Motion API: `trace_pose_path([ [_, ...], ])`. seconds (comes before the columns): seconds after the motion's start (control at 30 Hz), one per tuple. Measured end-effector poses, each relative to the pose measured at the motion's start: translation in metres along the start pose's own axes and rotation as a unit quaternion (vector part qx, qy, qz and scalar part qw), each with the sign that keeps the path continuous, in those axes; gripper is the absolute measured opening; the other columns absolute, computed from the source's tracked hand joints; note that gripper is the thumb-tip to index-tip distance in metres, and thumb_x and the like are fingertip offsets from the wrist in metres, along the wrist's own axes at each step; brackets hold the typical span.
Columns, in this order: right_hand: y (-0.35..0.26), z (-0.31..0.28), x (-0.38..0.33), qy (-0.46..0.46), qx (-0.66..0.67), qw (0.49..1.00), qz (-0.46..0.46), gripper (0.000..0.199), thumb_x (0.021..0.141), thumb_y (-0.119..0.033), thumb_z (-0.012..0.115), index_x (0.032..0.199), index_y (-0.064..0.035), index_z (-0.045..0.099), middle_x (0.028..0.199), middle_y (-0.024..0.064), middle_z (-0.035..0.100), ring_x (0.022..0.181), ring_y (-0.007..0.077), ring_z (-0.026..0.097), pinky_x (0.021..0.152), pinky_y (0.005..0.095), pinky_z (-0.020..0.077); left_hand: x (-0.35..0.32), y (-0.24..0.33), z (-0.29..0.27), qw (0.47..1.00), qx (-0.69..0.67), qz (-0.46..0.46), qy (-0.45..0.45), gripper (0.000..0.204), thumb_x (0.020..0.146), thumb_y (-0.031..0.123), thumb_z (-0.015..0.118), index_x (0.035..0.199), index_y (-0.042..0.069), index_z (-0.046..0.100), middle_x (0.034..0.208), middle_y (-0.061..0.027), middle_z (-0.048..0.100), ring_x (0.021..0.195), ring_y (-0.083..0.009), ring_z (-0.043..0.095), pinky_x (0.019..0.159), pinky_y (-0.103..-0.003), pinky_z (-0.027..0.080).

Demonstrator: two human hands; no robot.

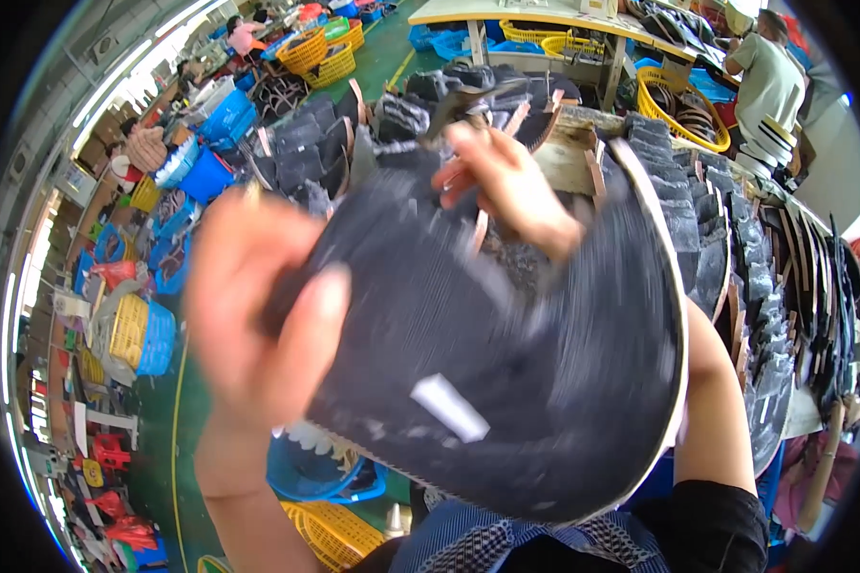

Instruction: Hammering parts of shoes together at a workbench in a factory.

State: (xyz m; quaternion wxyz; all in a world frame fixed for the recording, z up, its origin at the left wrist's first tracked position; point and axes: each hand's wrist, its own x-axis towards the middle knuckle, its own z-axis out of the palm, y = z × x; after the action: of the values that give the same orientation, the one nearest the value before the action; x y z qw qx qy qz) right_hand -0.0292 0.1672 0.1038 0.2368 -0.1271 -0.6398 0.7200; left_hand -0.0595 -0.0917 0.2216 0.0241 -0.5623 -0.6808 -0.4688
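A large black curved sheet piece [411, 315] fills the middle, blurred by motion, with a pale edging along its right side and a small white label [449, 408] on its face. My left hand [258, 306] grips its left edge between thumb and fingers, also smeared. My right forearm passes behind the sheet. Beyond its top edge my right hand [511, 186] shows, fingers curled around a dark metal tool [463, 107]; its exact kind is too blurred to tell. The right hand's lower part is partly covered by the sheet.
Stacks of similar black pieces [301, 143] lie on the bench ahead, with more rows [678, 201] at the right. Yellow baskets [330, 62] and blue bins [205, 172] stand at the left. A person [772, 81] is by a yellow basket [674, 115] at the far right.
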Motion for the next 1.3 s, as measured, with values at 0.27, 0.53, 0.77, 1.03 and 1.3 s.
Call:
trace_pose_path([
  [0.27,-0.036,-0.083,-0.235,0.055,0.213,0.931,0.29,0.066,0.092,-0.043,0.068,0.136,0.0036,0.053,0.123,0.0164,0.068,0.111,0.0259,0.068,0.099,0.0403,0.0542,-0.019,-0.088,0.114,0.753,-0.401,-0.366,-0.37,0.05,0.091,-0.004,0.059,0.14,-0.001,0.05,0.124,-0.0075,0.064,0.114,-0.0115,0.06,0.099,-0.027,0.048],
  [0.53,-0.013,-0.071,-0.337,0.188,0.074,0.927,0.315,0.066,0.084,-0.001,0.073,0.142,0.0057,0.041,0.128,0.0112,0.062,0.118,0.0186,0.06,0.106,0.0356,0.0449,-0.049,-0.07,0.19,0.723,-0.327,-0.258,-0.551,0.041,0.096,-0.002,0.057,0.135,0.005,0.047,0.116,-0.0035,0.055,0.108,-0.0087,0.056,0.096,-0.027,0.047],
  [0.77,0.006,-0.053,-0.365,0.252,0.048,0.94,0.224,0.05,0.091,0.0,0.068,0.136,0.0036,0.048,0.124,0.0098,0.063,0.11,0.0157,0.063,0.096,0.0305,0.0502,-0.026,-0.074,0.218,0.834,-0.182,-0.033,-0.52,0.012,0.092,0.011,0.07,0.097,0.0,0.071,0.093,-0.0058,0.065,0.081,-0.0138,0.065,0.073,-0.028,0.054],
  [1.03,-0.01,-0.101,-0.345,0.098,-0.399,0.897,0.163,0.024,0.096,-0.015,0.061,0.11,0.004,0.062,0.077,0.0078,0.067,0.066,0.0168,0.066,0.061,0.0292,0.0515,-0.009,-0.105,0.249,0.814,-0.184,0.086,-0.543,0.013,0.083,0.006,0.076,0.092,-0.001,0.071,0.082,-0.0079,0.063,0.07,-0.0167,0.064,0.062,-0.031,0.052],
  [1.3,0.008,-0.112,-0.297,-0.09,-0.404,0.895,0.168,0.028,0.078,-0.008,0.074,0.104,-0.0033,0.065,0.078,0.0105,0.063,0.058,0.0289,0.063,0.057,0.0359,0.0503,-0.029,-0.123,0.247,0.859,-0.166,0.281,-0.395,0.02,0.076,0.011,0.081,0.09,0.001,0.072,0.08,-0.0043,0.063,0.068,-0.0206,0.063,0.056,-0.032,0.052],
])
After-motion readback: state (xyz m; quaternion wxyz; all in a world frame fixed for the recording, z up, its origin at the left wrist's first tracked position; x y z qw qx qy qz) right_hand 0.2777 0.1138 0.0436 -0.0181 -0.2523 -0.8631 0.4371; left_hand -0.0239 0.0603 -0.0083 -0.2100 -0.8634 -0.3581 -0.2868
